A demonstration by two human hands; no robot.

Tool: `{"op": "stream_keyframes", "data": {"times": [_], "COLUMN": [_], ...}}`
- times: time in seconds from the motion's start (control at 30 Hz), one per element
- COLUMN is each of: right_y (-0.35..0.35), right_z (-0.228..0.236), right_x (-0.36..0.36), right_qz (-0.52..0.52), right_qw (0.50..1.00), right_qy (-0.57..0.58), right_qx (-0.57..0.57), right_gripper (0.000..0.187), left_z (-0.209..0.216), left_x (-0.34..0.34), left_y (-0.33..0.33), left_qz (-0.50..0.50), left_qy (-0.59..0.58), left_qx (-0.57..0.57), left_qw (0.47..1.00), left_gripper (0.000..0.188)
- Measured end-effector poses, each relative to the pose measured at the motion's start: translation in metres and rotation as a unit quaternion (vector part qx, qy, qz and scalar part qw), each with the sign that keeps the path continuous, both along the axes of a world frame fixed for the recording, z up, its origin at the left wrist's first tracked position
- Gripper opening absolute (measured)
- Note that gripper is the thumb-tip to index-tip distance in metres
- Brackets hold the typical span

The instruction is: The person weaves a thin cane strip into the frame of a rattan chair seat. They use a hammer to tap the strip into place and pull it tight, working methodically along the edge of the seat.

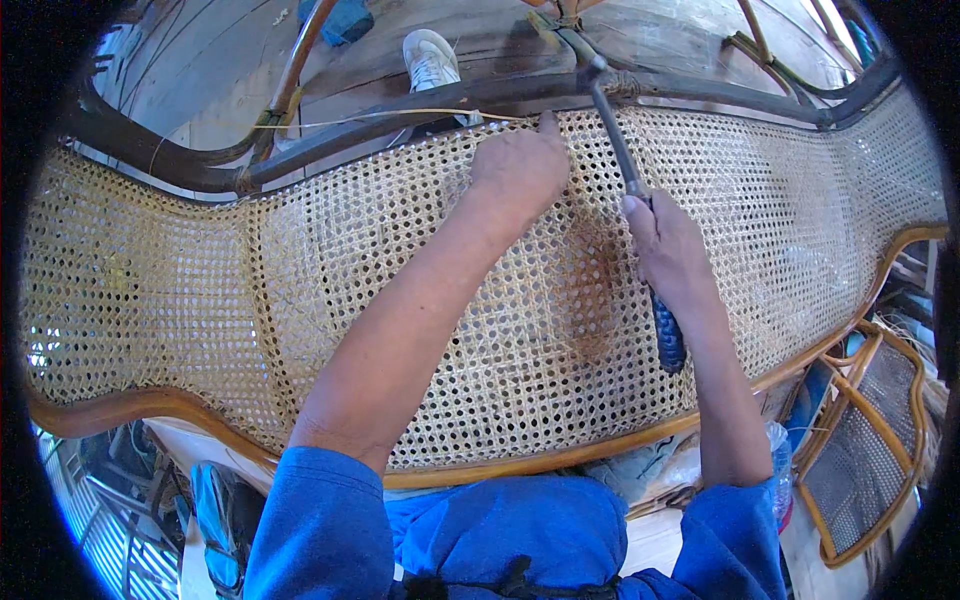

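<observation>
A wide woven cane panel [470,330] in a curved wooden frame lies under both my arms, with a brown stain [590,280] near its middle. My left hand [522,168] is closed at the panel's far edge, one fingertip pressed down by the dark frame rail [440,100]. What its fingers pinch, if anything, is hidden. A thin pale rattan strip [400,115] runs along the rail and meets the edge beside those fingers. In my right hand [668,245] is a hammer [617,135], gripped by its dark handle, its head slightly blurred above the rail, right of my left hand.
A smaller caned frame [860,440] leans at the lower right. Curved rattan poles [290,75] rise beyond the rail. A white shoe [430,60] and a blue cloth-like item [347,20] are on the grey floor. The panel's near edge has a honey-coloured wooden border [560,458].
</observation>
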State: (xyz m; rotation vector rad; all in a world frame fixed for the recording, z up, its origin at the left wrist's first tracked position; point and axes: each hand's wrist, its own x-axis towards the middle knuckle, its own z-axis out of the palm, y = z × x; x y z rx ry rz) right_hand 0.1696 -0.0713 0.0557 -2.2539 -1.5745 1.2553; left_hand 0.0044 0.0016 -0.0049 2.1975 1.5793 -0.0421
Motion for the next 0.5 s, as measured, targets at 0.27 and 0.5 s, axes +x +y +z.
{"op": "stream_keyframes", "data": {"times": [0.27, 0.5], "right_y": [0.001, 0.005], "right_z": [0.000, -0.002], "right_x": [-0.001, 0.004], "right_qz": [-0.014, 0.024], "right_qw": [1.000, 0.999], "right_qy": [-0.008, -0.023], "right_qx": [-0.005, -0.008], "right_gripper": [0.041, 0.042], "left_z": [0.004, 0.003], "left_x": [0.001, 0.000], "left_y": [0.000, -0.001], "left_qz": [-0.014, -0.015], "left_qy": [0.013, 0.012], "left_qx": [0.002, -0.001], "left_qw": [1.000, 1.000], "left_gripper": [0.038, 0.040]}}
